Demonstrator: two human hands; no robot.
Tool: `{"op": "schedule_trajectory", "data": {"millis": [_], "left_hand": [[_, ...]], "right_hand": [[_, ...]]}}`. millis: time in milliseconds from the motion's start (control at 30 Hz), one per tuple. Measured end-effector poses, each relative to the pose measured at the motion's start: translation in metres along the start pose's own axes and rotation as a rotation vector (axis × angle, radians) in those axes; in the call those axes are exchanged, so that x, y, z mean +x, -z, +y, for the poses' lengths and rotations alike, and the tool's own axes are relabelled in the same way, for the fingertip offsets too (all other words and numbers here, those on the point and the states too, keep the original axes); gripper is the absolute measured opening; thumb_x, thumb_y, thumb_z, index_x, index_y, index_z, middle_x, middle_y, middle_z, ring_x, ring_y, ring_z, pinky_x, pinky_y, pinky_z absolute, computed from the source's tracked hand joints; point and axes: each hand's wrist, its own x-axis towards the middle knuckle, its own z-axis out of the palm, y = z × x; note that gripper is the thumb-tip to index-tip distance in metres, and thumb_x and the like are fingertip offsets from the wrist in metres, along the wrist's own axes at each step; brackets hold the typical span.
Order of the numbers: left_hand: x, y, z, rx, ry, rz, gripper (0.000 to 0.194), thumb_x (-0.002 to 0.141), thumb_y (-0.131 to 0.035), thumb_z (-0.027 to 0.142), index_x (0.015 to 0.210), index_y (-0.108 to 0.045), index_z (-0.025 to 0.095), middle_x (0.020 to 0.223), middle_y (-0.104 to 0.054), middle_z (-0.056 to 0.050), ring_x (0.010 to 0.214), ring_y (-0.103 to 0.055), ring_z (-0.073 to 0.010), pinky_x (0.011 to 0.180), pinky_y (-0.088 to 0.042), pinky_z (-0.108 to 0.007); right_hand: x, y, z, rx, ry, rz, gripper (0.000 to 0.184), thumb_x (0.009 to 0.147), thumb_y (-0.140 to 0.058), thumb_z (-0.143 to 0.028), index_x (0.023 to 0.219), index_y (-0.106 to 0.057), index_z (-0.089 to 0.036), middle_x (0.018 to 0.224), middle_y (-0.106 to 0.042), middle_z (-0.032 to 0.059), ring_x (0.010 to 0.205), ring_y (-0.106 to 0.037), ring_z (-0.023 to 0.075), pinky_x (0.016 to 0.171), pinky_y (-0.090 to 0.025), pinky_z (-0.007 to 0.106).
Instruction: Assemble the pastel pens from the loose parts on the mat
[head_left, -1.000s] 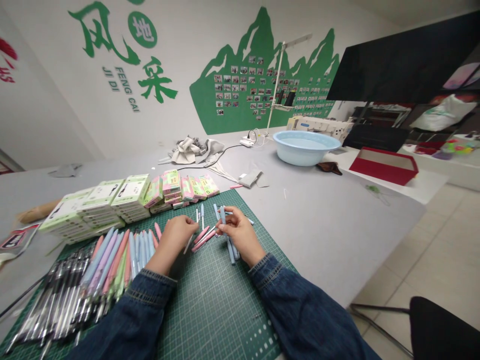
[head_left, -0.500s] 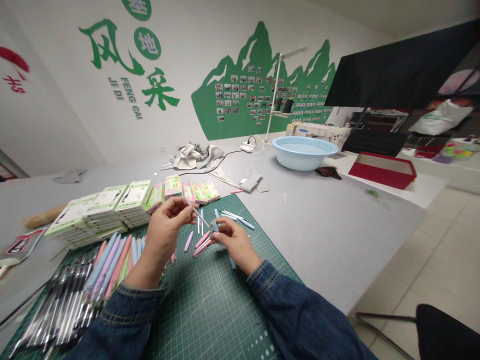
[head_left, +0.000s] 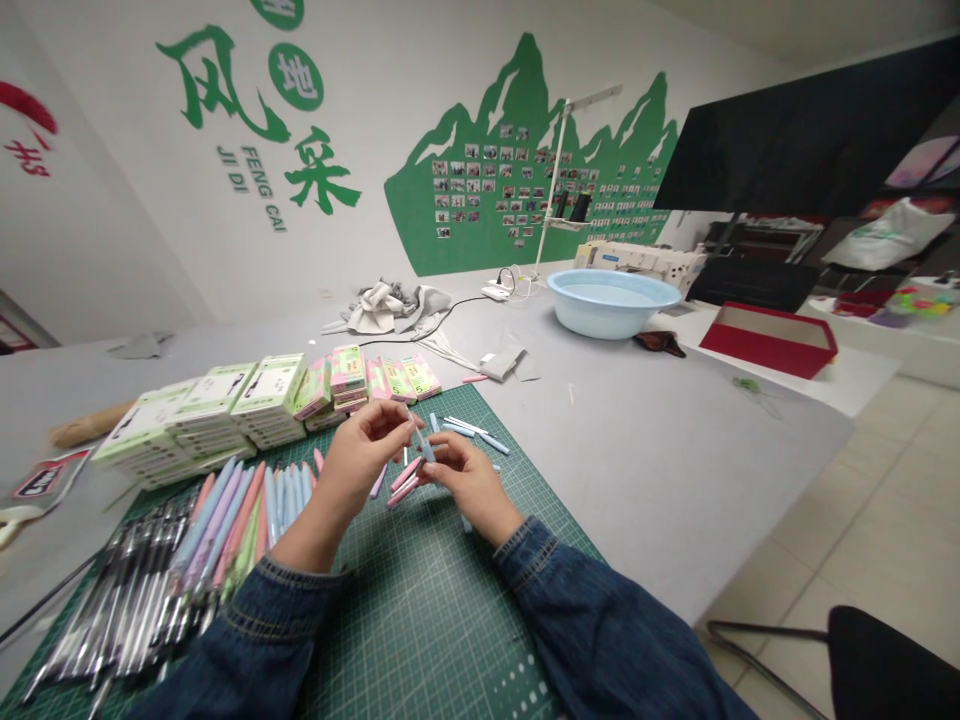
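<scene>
My left hand [head_left: 358, 460] and my right hand [head_left: 466, 480] meet above the green cutting mat [head_left: 420, 620]. Together they pinch a thin pen part [head_left: 421, 444], a pale blue barrel piece with a slim refill going into it. Just below my hands lie loose pink pen barrels [head_left: 403, 482] on the mat. More pale blue and white pen pieces [head_left: 472, 432] lie beyond my right hand. A row of pastel pens [head_left: 232, 520] lies to the left of my left arm.
Black-and-clear pens [head_left: 112, 610] fill the mat's left end. Stacks of green and pink boxes [head_left: 247, 400] stand behind the mat. Farther back sit crumpled cloth [head_left: 390, 305], a blue basin [head_left: 611, 300], a red tray [head_left: 769, 340] and a sewing machine [head_left: 645, 258]. A black chair [head_left: 892, 660] is at lower right.
My hands rose off the mat, where they were sorting pens. My left hand lifted a thin refill and brought it to the blue barrel piece in my right hand; the two hands have closed together.
</scene>
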Motion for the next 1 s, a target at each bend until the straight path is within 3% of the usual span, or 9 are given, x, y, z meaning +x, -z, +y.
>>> {"op": "schedule_trajectory", "data": {"millis": [67, 167, 267, 367, 500, 600, 833, 1000], "left_hand": [[0.001, 0.005, -0.003, 0.046, 0.013, -0.031, 0.025, 0.071, -0.068, 0.036, 0.084, -0.060, 0.016, 0.083, -0.065, -0.004, 0.061, -0.054, -0.0112, 0.052, -0.041, -0.022], [0.007, 0.022, -0.014, 0.183, 0.013, 0.025, 0.031, 0.072, -0.065, 0.042, 0.091, -0.062, 0.018, 0.088, -0.066, -0.004, 0.065, -0.056, -0.0132, 0.055, -0.041, -0.024], [0.013, 0.041, -0.032, 0.654, 0.052, 0.087, 0.023, 0.072, -0.062, 0.040, 0.082, -0.066, 0.019, 0.080, -0.068, -0.003, 0.071, -0.059, -0.0179, 0.062, -0.041, -0.027], [0.016, 0.043, -0.050, 1.038, 0.080, 0.017, 0.016, 0.074, -0.058, 0.033, 0.074, -0.067, 0.020, 0.079, -0.070, -0.004, 0.076, -0.061, -0.0208, 0.065, -0.039, -0.029], [0.024, 0.021, -0.064, 1.123, 0.070, -0.095, 0.016, 0.076, -0.055, 0.027, 0.076, -0.069, 0.021, 0.084, -0.072, -0.005, 0.080, -0.062, -0.0204, 0.066, -0.039, -0.028], [0.035, 0.001, -0.068, 1.126, 0.060, -0.107, 0.016, 0.076, -0.055, 0.024, 0.076, -0.070, 0.020, 0.084, -0.071, -0.006, 0.080, -0.063, -0.0200, 0.067, -0.040, -0.027], [0.056, -0.035, -0.073, 1.137, -0.087, -0.133, 0.019, 0.080, -0.051, 0.021, 0.086, -0.070, 0.022, 0.092, -0.066, -0.007, 0.088, -0.059, -0.0210, 0.071, -0.042, -0.028], [0.068, -0.051, -0.080, 1.151, -0.226, -0.236, 0.018, 0.078, -0.056, 0.018, 0.089, -0.069, 0.022, 0.095, -0.061, -0.007, 0.098, -0.054, -0.0224, 0.080, -0.040, -0.029]], "right_hand": [[0.001, 0.002, 0.001, 0.007, -0.001, 0.007, 0.023, 0.074, -0.064, -0.021, 0.096, -0.060, -0.022, 0.074, -0.065, -0.0017, 0.071, -0.065, 0.0162, 0.076, -0.053, 0.035], [0.002, 0.005, 0.003, -0.009, 0.005, 0.029, 0.022, 0.074, -0.065, -0.021, 0.095, -0.060, -0.022, 0.074, -0.065, -0.0017, 0.070, -0.064, 0.0155, 0.076, -0.052, 0.034], [0.004, 0.008, 0.001, -0.029, 0.021, 0.079, 0.023, 0.073, -0.064, -0.021, 0.096, -0.060, -0.022, 0.072, -0.065, -0.0019, 0.070, -0.064, 0.0157, 0.074, -0.052, 0.033], [0.005, 0.013, -0.004, -0.062, 0.033, 0.154, 0.026, 0.072, -0.064, -0.020, 0.097, -0.059, -0.022, 0.073, -0.065, -0.0016, 0.071, -0.064, 0.0164, 0.073, -0.051, 0.032], [0.006, 0.026, -0.014, -0.166, 0.049, 0.305, 0.026, 0.073, -0.061, -0.020, 0.098, -0.059, -0.021, 0.074, -0.065, -0.0010, 0.070, -0.063, 0.0166, 0.068, -0.048, 0.030], [0.008, 0.035, -0.019, -0.241, 0.075, 0.395, 0.024, 0.072, -0.060, -0.021, 0.096, -0.059, -0.021, 0.072, -0.064, -0.0015, 0.067, -0.061, 0.0165, 0.063, -0.047, 0.029], [0.011, 0.047, -0.017, -0.298, 0.122, 0.468, 0.027, 0.073, -0.059, -0.021, 0.099, -0.058, -0.022, 0.074, -0.064, -0.0013, 0.071, -0.062, 0.0179, 0.068, -0.047, 0.031], [0.013, 0.053, -0.015, -0.305, 0.184, 0.516, 0.026, 0.074, -0.058, -0.023, 0.101, -0.057, -0.022, 0.075, -0.064, -0.0015, 0.072, -0.061, 0.0172, 0.072, -0.047, 0.031]]}}
